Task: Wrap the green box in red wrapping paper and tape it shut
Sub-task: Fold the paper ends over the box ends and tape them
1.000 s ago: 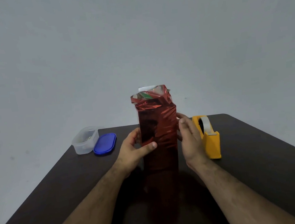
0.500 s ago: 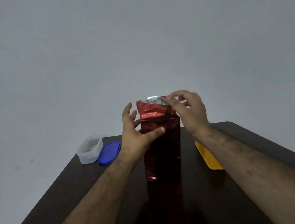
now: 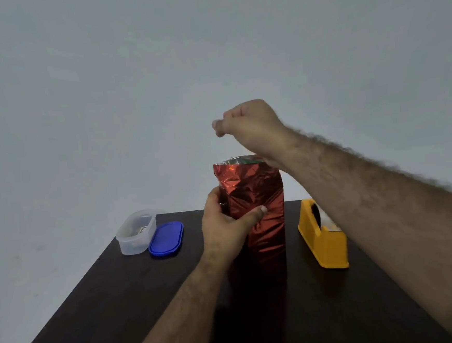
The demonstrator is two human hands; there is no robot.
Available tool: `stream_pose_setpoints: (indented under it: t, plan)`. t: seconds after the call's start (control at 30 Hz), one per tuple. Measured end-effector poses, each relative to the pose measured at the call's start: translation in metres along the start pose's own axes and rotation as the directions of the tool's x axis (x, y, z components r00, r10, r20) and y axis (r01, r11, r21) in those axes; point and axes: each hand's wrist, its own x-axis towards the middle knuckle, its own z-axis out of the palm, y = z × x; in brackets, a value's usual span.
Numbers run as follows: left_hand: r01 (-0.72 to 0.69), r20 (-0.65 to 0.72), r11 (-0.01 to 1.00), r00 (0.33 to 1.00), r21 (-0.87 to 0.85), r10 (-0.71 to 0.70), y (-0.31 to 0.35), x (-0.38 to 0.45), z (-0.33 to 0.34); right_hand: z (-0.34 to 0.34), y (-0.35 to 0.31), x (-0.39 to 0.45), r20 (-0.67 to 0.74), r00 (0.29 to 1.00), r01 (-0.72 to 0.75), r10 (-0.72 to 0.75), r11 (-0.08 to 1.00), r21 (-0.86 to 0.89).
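**Shiny foil, dull plastic**

The red wrapping paper (image 3: 252, 212) under the left hand (image 3: 224, 228) looks like glossy, crinkled metallic foil, creased most just above the grip. Right of the grip, the yellow tape dispenser (image 3: 323, 241) is smooth matt plastic. Left of it, the clear tub (image 3: 135, 232) is frosted plastic, its blue lid (image 3: 166, 238) glossier. The dark table (image 3: 94, 303) looks smooth and faintly reflective.

On the dark wooden table (image 3: 94, 303), the tall red-foil-wrapped box (image 3: 261, 217) stands centre; clear plastic tub (image 3: 135, 232) and blue oval lid (image 3: 166, 238) left, yellow plastic tape dispenser (image 3: 323, 239) right.
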Motion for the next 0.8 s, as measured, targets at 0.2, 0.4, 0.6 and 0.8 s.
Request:
stream_pose_setpoints:
  t: [0.2,0.4,0.6,0.8]
  plan:
    - [0.011,0.056,0.995,0.998,-0.098,-0.005,0.003,-0.003,-0.009,-0.049,0.014,-0.014,0.506,0.856,0.186,0.110,0.846,-0.499]
    - [-0.037,0.177,0.998,0.983,-0.053,0.046,0.014,0.008,-0.022,-0.076,-0.002,-0.005,0.595,0.775,0.313,0.211,0.690,-0.653]
    - [-0.035,0.016,0.962,0.999,0.270,0.032,0.011,-0.032,-0.004,-0.063,0.005,-0.010,0.502,0.864,0.351,0.049,0.656,-0.668]
    - [-0.059,-0.044,0.913,0.995,0.404,0.084,0.007,-0.046,0.010,-0.048,0.016,-0.026,0.413,0.899,0.401,-0.148,0.658,-0.638]
